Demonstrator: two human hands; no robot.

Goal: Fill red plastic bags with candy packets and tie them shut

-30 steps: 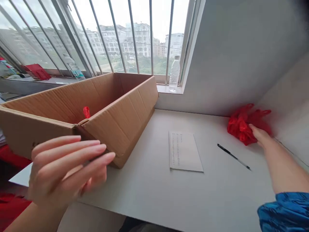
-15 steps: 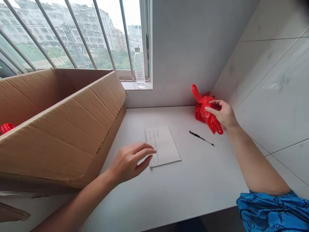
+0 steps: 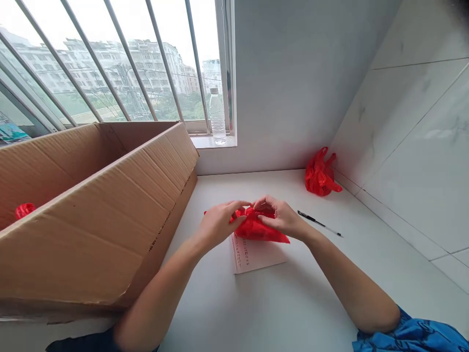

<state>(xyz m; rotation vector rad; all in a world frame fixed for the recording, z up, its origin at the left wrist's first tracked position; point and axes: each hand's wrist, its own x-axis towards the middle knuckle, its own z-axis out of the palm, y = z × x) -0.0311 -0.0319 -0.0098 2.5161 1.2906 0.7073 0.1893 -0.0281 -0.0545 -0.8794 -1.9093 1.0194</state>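
A crumpled red plastic bag (image 3: 261, 231) is held between my two hands, just above a white notebook (image 3: 258, 261) with handwriting on it. My left hand (image 3: 223, 217) pinches the bag's left part between thumb and fingers. On the other side, my right hand (image 3: 280, 217) grips its upper right edge. The bag hides the upper part of the notebook. More red plastic bags (image 3: 319, 175) lie bunched in the corner by the tiled wall. A black pen (image 3: 318, 223) rests on the table to the right of the notebook.
A large open cardboard box (image 3: 110, 230) stands on the left, with a knotted red bundle (image 3: 25, 210) inside. On the sill of the barred window stands a clear water bottle (image 3: 217, 117). The white table (image 3: 234, 313) meets a grey wall at the back and tiles at the right.
My right hand has come left from the corner pile with one red bag. My left hand has moved up and right and now holds it too. The camera view has tilted up slightly.
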